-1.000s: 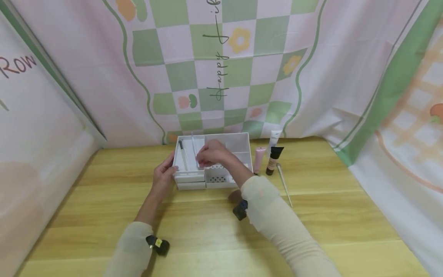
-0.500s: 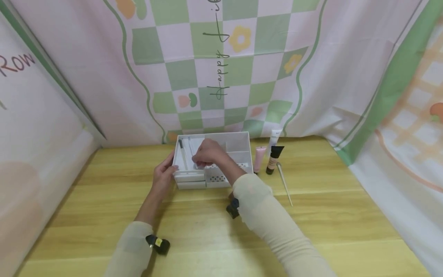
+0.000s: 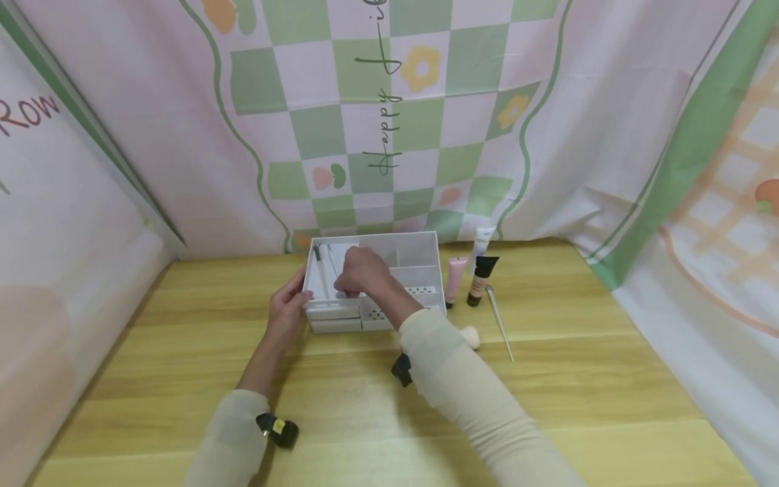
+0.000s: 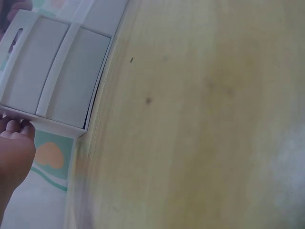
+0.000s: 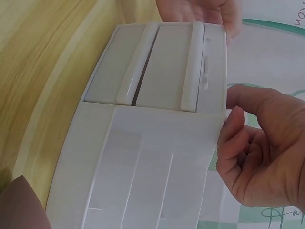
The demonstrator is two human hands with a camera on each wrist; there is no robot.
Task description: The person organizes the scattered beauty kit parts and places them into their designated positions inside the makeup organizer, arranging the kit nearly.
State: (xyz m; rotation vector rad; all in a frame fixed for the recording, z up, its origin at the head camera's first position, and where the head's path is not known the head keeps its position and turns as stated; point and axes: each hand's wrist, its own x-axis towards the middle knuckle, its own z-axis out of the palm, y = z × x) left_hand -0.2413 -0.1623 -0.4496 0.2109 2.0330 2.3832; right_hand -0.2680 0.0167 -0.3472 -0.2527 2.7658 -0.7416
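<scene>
The fingers (image 5: pixel 238 143) of the right hand (image 3: pixel 360 270) are seen curled inward over the left compartment of the white organizer box (image 3: pixel 420 245), the thumb tip touching the box's rim in the right wrist view. Whether anything thin is pinched between them cannot be told; the palm side is hidden in the head view. Two slim pen-like sticks (image 3: pixel 319 267) are seen lying in that left compartment, partly covered by the hand.

The left hand (image 3: pixel 287 306) is laid against the box's left front corner, its fingers (image 4: pixel 19 127) bent round the edge; only the tips are caught in the left wrist view, the rest being cut off. Two shallow drawers (image 5: pixel 143 67) are shown closed in the box's front.

The box is placed near the back edge of the desk (image 3: pixel 596 379), about its middle. Just right of it a pink tube (image 3: pixel 455 279), a black-capped tube (image 3: pixel 481 281) and a white tube (image 3: pixel 483 242) are stood upright, with a thin silver tool (image 3: pixel 500 325) lying toward the right edge. A small pale round object (image 3: pixel 470 337) is half hidden behind the right sleeve (image 3: pixel 475 399). Much of the left wrist view is blurred.
</scene>
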